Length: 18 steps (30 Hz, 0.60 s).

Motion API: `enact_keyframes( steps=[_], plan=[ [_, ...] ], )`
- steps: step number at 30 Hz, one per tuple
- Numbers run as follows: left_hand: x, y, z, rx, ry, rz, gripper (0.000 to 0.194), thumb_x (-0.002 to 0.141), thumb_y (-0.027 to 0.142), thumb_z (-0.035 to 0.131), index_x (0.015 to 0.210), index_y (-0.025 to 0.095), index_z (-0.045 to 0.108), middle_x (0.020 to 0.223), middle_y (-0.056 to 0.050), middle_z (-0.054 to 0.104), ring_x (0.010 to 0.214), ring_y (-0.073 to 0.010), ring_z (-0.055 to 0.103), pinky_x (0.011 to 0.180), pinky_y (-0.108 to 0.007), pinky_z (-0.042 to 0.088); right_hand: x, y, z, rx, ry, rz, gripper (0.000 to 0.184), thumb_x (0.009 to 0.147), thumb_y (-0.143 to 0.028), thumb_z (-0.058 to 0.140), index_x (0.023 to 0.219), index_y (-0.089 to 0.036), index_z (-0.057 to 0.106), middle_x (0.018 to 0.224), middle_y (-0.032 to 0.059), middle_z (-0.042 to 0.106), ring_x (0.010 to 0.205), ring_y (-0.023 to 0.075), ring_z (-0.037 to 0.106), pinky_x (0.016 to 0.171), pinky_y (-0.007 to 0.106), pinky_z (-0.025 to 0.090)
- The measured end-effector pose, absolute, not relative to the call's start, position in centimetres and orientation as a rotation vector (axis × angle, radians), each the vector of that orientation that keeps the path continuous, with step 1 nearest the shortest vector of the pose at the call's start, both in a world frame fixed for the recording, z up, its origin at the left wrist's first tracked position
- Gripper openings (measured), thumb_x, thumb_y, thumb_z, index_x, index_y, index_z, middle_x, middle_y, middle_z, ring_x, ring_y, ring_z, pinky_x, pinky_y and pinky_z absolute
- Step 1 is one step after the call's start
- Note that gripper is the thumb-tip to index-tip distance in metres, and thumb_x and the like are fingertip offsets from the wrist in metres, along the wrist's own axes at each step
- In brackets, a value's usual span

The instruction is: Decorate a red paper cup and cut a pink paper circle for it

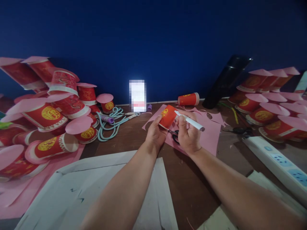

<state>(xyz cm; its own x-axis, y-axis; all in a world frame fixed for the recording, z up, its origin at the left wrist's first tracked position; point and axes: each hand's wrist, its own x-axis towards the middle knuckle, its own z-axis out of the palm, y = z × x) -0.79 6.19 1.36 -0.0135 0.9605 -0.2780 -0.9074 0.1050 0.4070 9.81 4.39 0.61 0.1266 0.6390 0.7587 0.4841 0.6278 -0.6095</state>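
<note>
My left hand is closed around a red paper cup with gold print, held tilted above the table. My right hand grips a white marker pen, its dark tip pointing right and its other end touching the cup's side. Under both hands lies a sheet of pink paper with cut edges. Black-handled scissors rest on that paper, partly hidden by my hands.
Piles of red cups capped with pink paper discs stand at the left and right. One cup lies on its side by the blue wall. A teal cord, a white power strip and white cardboard surround the work spot.
</note>
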Motion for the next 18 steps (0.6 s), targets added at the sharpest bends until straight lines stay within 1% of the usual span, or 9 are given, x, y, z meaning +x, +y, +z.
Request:
enact_keyframes(
  steps=[4,9,14,18],
  plan=[
    [-0.74,6.13,1.45,0.111,0.569,1.483,0.017,0.079,0.008,0.059,0.094,0.012,0.068,0.09,-0.007,0.073,0.08,-0.0149,0.069,0.086,-0.027,0.052,9.91,4.54,0.37,-0.987,-1.513,0.167,0.018,0.095,-0.029,0.046,0.104,-0.022,0.06,0.085,0.0035,0.06,0.077,0.0164,0.06,0.073,0.036,0.053],
    [-0.63,5.98,1.56,0.112,0.59,1.494,0.009,0.077,0.009,0.062,0.084,0.012,0.067,0.079,-0.006,0.072,0.075,-0.0144,0.069,0.086,-0.027,0.052,9.92,4.63,0.21,-0.988,-1.523,0.133,0.018,0.094,-0.027,0.047,0.105,-0.023,0.06,0.078,0.0015,0.059,0.069,0.0152,0.059,0.073,0.037,0.053],
    [-0.6,5.9,1.65,0.129,0.595,1.486,0.006,0.078,0.008,0.061,0.077,0.013,0.066,0.075,-0.005,0.071,0.071,-0.013,0.068,0.085,-0.026,0.052,9.89,4.72,0.16,-0.995,-1.543,0.124,0.018,0.094,-0.026,0.047,0.105,-0.023,0.061,0.082,0.0022,0.06,0.069,0.0147,0.059,0.074,0.037,0.052],
    [-0.63,5.97,1.5,0.126,0.601,1.478,0.005,0.077,0.01,0.063,0.08,0.012,0.066,0.079,-0.006,0.071,0.082,-0.0159,0.069,0.089,-0.029,0.051,9.88,4.8,0.07,-1.001,-1.564,0.112,0.018,0.094,-0.025,0.047,0.107,-0.023,0.06,0.087,0.0035,0.061,0.072,0.0153,0.06,0.074,0.037,0.052]
  ],
)
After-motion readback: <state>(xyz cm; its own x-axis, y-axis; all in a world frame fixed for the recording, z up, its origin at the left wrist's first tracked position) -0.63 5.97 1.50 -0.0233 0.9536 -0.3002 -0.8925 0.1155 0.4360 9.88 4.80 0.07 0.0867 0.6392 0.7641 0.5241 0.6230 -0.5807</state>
